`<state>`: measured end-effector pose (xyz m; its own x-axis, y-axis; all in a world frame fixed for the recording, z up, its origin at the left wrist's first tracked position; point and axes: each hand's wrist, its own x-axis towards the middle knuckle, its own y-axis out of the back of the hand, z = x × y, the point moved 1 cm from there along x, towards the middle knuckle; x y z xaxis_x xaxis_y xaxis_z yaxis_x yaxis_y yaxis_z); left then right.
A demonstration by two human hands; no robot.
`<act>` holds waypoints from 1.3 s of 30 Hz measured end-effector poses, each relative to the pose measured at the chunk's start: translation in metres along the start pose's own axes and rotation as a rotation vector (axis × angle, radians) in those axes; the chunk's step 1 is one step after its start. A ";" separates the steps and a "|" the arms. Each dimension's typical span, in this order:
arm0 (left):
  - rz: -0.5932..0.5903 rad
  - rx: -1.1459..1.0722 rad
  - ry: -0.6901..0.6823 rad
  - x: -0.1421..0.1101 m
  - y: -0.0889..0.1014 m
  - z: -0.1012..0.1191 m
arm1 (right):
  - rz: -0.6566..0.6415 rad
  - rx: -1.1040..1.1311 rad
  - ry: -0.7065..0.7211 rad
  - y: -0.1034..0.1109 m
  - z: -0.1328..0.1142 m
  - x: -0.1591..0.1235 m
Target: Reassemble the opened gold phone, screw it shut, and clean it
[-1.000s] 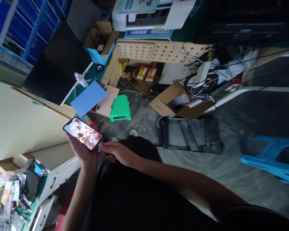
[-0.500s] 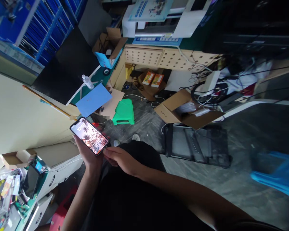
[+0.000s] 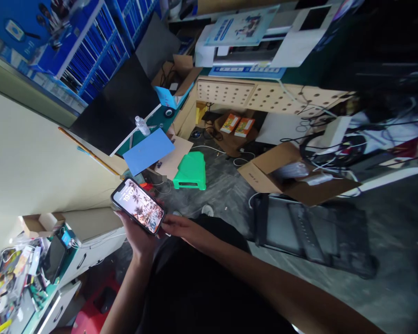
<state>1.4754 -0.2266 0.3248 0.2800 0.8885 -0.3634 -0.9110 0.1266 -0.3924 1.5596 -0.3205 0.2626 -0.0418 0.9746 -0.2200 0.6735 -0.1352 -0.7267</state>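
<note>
A smartphone (image 3: pixel 139 205) lies face up and slanted in my left hand (image 3: pixel 139 239). Its lit screen shows 19:07 over a picture of palm trees. The fingers of my left hand wrap around the phone from beneath, with the thumb along its near edge. My right hand (image 3: pixel 184 230) is closed at the phone's lower right end, fingertips touching or very near that edge. A tiny pale bit shows under those fingers; what they pinch is hidden.
A green stool (image 3: pixel 191 171) stands on the floor ahead, beside a desk with a blue folder (image 3: pixel 148 151) and a bottle (image 3: pixel 142 125). An open cardboard box (image 3: pixel 264 174) and a black frame-like case (image 3: pixel 310 232) lie to the right. A red stool (image 3: pixel 94 311) stands lower left.
The whole scene has shifted right and slightly down in the picture as my head turned. The phone stays in my left hand, and my right hand remains at its lower end.
</note>
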 end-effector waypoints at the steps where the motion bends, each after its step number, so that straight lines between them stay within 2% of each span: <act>1: 0.006 0.001 -0.013 -0.001 0.001 0.001 | -0.005 0.000 0.003 0.000 0.002 0.001; 6: 0.055 0.005 -0.038 -0.007 0.005 0.007 | -0.027 0.008 0.002 -0.004 0.010 0.006; 12: 0.107 0.001 -0.008 -0.010 0.013 0.011 | -0.049 0.056 -0.045 -0.007 0.016 0.007; 16: 0.157 -0.013 -0.002 -0.006 0.016 0.008 | -0.039 0.128 -0.117 -0.007 0.024 0.009; 24: 0.310 0.013 -0.073 0.003 0.018 -0.002 | -0.020 0.269 -0.278 -0.001 0.041 0.027; 34: 0.355 0.021 -0.126 0.003 0.020 0.000 | 0.042 0.250 -0.220 -0.004 0.036 0.028; 39: 0.334 0.009 -0.158 -0.001 0.020 0.003 | -0.016 0.187 -0.236 -0.005 0.029 0.028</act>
<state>1.4564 -0.2232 0.3201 -0.0828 0.9385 -0.3351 -0.9472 -0.1787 -0.2662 1.5335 -0.2973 0.2416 -0.2364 0.9112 -0.3374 0.5250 -0.1724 -0.8334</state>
